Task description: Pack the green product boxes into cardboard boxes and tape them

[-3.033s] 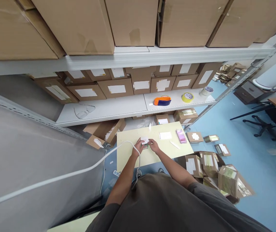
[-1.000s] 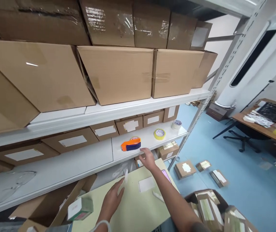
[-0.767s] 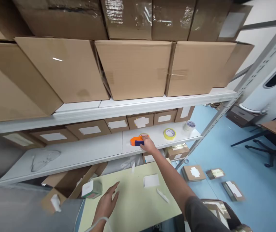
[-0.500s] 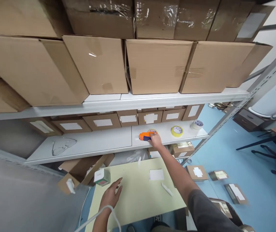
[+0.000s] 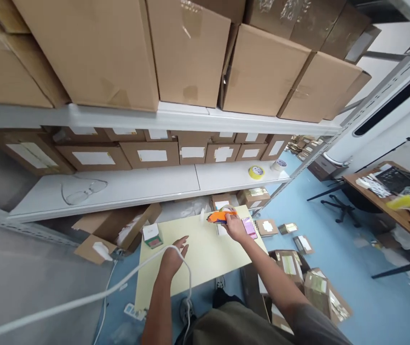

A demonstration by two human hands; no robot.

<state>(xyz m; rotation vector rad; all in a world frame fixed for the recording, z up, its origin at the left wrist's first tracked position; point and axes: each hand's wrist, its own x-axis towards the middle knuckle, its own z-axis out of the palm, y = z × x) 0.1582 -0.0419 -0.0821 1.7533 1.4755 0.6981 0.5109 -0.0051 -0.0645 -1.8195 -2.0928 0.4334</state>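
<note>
My right hand (image 5: 235, 228) grips an orange tape dispenser (image 5: 216, 218) with dark blue parts, above the far right of the pale yellow-green table (image 5: 199, 254). Part of a tape roll shows behind it. White paper (image 5: 221, 230) lies partly hidden under the dispenser, and a phone with a lit pink screen (image 5: 250, 228) is beside my right wrist. My left hand (image 5: 173, 258) hovers over the table's left part, fingers apart and holding nothing. Near it stands a small white and green box (image 5: 152, 235). A white cable (image 5: 118, 283) crosses in front of my left hand.
On the white shelf (image 5: 147, 184) are glasses (image 5: 82, 191), a yellow tape roll (image 5: 256, 172), a white tape roll (image 5: 278, 166) and labelled cartons (image 5: 150, 154). Larger cartons (image 5: 190, 57) fill the shelf above. An open carton (image 5: 114, 235) is left of the table; packed boxes (image 5: 318, 287) lie right on the floor.
My right hand has brought the tape dispenser from the shelf back over the table. My left hand remains open above the table. The view has shifted, showing more floor and the phone.
</note>
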